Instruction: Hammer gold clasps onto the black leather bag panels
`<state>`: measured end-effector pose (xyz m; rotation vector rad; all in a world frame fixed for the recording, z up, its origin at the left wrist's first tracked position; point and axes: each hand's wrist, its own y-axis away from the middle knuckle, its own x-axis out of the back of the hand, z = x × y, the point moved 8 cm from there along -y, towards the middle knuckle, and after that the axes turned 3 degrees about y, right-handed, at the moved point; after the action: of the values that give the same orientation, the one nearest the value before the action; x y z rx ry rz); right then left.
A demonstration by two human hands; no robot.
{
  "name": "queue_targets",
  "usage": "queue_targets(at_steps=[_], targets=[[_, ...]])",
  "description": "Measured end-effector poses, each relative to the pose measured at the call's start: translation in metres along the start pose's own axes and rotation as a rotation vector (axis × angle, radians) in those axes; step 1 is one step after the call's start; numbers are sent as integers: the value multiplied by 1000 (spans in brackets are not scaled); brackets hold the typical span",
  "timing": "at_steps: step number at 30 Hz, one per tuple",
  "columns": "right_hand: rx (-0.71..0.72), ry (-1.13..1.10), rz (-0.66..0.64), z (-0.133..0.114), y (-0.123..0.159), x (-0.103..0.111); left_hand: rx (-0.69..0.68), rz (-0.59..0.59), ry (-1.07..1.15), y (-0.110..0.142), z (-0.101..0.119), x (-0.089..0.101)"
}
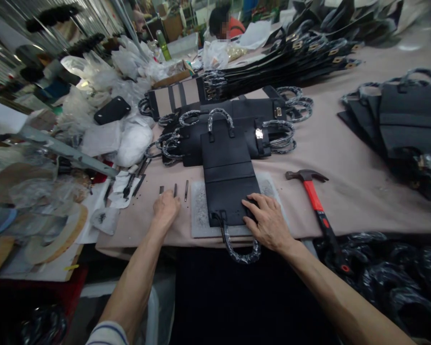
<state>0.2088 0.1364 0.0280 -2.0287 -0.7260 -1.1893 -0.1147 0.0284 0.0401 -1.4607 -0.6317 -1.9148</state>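
A black leather bag panel (229,191) with plastic-wrapped handles at both ends lies on a grey slab (200,206). My right hand (267,218) rests on its right edge, fingers spread, pressing it to the slab. To the left of the slab, my left hand (167,208) is closed, fingers curled down at the table around the lower end of a thin metal punch (175,188). A second slim metal punch (186,190) lies just right of that hand. Another short dark tool (161,189) shows beyond the knuckles; my fingers hide part of it.
A claw hammer (314,196) with a red and black handle lies to the right. Bag pieces (229,115) are stacked behind the panel, and more black panels (409,115) lie far right. Plastic bags (132,143) and tape rolls (57,235) crowd the left. A person (224,24) is at the back.
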Motion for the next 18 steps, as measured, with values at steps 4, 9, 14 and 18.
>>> queue_targets(at_steps=[4,9,14,18], targets=[[24,12,15,1,1,-4,-75,17,-84,-2,15,-3],[50,8,44,3,1,-8,-52,-133,5,-24,24,-27],[30,24,29,1,1,-7,109,-238,128,-48,21,-37],[9,26,17,-2,0,-4,182,-343,292,-52,22,-38]])
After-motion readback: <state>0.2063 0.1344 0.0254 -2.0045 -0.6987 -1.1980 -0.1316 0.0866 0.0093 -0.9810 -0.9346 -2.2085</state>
